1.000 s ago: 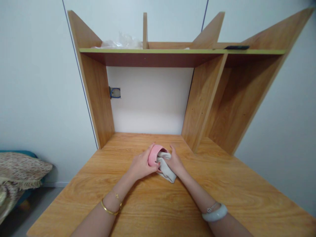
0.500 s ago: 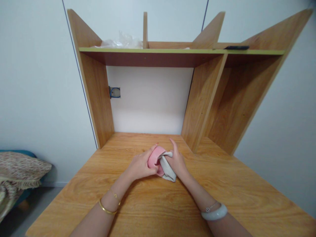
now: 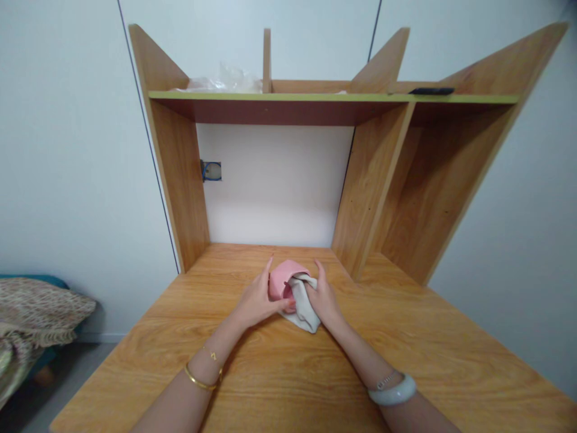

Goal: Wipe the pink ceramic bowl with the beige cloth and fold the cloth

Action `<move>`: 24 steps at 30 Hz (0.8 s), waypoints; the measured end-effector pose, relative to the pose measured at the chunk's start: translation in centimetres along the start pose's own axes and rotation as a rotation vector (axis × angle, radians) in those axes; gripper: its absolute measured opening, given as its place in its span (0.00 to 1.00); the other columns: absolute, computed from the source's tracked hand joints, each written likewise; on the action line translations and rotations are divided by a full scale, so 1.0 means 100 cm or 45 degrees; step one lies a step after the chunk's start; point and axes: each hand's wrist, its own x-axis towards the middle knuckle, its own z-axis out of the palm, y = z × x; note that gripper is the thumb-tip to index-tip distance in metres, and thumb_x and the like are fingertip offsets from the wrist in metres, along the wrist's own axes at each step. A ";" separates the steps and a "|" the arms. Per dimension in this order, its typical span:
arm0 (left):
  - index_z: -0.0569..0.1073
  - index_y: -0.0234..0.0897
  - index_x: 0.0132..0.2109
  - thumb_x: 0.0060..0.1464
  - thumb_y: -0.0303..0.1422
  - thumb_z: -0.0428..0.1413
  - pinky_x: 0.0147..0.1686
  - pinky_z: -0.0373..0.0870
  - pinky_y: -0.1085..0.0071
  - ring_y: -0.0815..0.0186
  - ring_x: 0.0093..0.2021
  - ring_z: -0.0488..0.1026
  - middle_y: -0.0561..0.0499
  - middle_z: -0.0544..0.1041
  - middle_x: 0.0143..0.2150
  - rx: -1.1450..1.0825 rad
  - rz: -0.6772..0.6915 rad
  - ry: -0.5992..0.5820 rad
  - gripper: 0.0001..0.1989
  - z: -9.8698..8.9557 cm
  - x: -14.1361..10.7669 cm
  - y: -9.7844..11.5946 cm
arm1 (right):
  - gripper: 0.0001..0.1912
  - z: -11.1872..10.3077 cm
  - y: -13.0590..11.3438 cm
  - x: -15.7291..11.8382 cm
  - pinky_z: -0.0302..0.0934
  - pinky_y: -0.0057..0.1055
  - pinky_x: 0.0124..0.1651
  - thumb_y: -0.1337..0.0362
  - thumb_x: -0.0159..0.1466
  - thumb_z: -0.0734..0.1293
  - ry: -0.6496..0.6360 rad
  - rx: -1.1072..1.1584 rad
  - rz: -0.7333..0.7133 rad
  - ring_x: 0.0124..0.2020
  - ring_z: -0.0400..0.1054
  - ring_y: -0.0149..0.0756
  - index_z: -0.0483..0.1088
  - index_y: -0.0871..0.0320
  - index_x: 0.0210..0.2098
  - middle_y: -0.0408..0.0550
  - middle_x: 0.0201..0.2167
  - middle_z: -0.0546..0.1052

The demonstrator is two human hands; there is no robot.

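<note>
A pink hollow container (image 3: 285, 275), rounded like a cup or small pot, is tilted with its opening toward my right hand. My left hand (image 3: 259, 299) grips it from the left, thumb at the lower rim and fingers along the far side. In my right hand (image 3: 323, 296) is a light grey cloth (image 3: 303, 310), part of it pushed into the opening and the rest hanging down to the desk. The right fingertips are hidden in the cloth; the thumb points up.
The wooden desk (image 3: 279, 379) carries a shelf unit (image 3: 288, 109) at its back. On the shelf lie a clear plastic bag (image 3: 225, 81) and a dark flat object (image 3: 431, 91). A wall socket box (image 3: 211, 171) shows at the back. A patterned cushion (image 3: 42, 307) is at far left.
The pink container has turned a little, so its opening faces more toward me. My left fingers have shifted along it, and the cloth now spreads under its lower edge.
</note>
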 end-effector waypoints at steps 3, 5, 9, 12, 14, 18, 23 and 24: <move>0.37 0.36 0.64 0.40 0.47 0.60 0.50 0.60 0.60 0.54 0.54 0.62 0.38 0.60 0.58 -0.066 -0.003 -0.041 0.53 0.005 -0.002 0.001 | 0.33 0.002 0.002 0.001 0.60 0.35 0.43 0.62 0.56 0.57 0.047 0.071 0.006 0.40 0.67 0.38 0.45 0.61 0.60 0.55 0.45 0.71; 0.37 0.36 0.64 0.43 0.46 0.58 0.50 0.61 0.60 0.54 0.54 0.63 0.38 0.59 0.59 -0.092 -0.006 -0.038 0.50 0.009 -0.003 0.001 | 0.33 0.003 0.003 0.002 0.60 0.34 0.45 0.62 0.57 0.57 0.061 0.128 0.011 0.44 0.66 0.37 0.44 0.61 0.60 0.55 0.48 0.69; 0.41 0.34 0.63 0.46 0.44 0.56 0.52 0.59 0.60 0.55 0.55 0.61 0.38 0.57 0.60 -0.087 0.026 0.046 0.45 0.013 -0.002 0.000 | 0.31 0.006 0.005 0.004 0.57 0.35 0.50 0.60 0.57 0.58 0.099 0.152 -0.001 0.50 0.62 0.38 0.47 0.61 0.58 0.56 0.52 0.65; 0.43 0.35 0.63 0.45 0.43 0.57 0.51 0.61 0.60 0.55 0.54 0.63 0.40 0.60 0.59 0.009 0.014 0.095 0.44 0.011 -0.002 0.002 | 0.34 0.009 0.006 0.005 0.59 0.35 0.48 0.59 0.54 0.61 0.085 0.150 0.032 0.46 0.65 0.39 0.47 0.62 0.58 0.57 0.49 0.67; 0.46 0.38 0.63 0.44 0.42 0.57 0.49 0.63 0.60 0.55 0.51 0.66 0.42 0.64 0.56 0.081 0.010 0.116 0.43 0.008 -0.003 0.004 | 0.37 0.010 0.005 0.006 0.61 0.35 0.44 0.60 0.52 0.63 0.087 0.135 0.071 0.42 0.67 0.39 0.47 0.63 0.58 0.57 0.45 0.70; 0.53 0.40 0.60 0.42 0.42 0.58 0.48 0.63 0.61 0.56 0.48 0.68 0.45 0.67 0.54 0.184 0.106 0.151 0.39 0.005 -0.005 0.006 | 0.41 0.005 -0.001 0.006 0.62 0.31 0.34 0.60 0.49 0.66 0.113 0.070 0.104 0.32 0.69 0.38 0.46 0.63 0.58 0.50 0.33 0.73; 0.58 0.40 0.58 0.44 0.41 0.56 0.49 0.63 0.63 0.58 0.48 0.68 0.47 0.70 0.51 0.200 0.189 0.113 0.34 0.004 -0.005 0.005 | 0.41 -0.006 -0.014 0.000 0.53 0.25 0.22 0.61 0.52 0.63 0.076 -0.131 0.055 0.18 0.63 0.33 0.42 0.61 0.60 0.35 0.16 0.65; 0.58 0.40 0.58 0.44 0.41 0.56 0.49 0.63 0.64 0.58 0.48 0.68 0.47 0.70 0.52 0.189 0.188 0.112 0.33 0.004 -0.005 0.005 | 0.40 -0.008 -0.015 -0.001 0.52 0.24 0.22 0.61 0.52 0.63 0.075 -0.163 0.024 0.18 0.63 0.33 0.42 0.60 0.61 0.35 0.15 0.64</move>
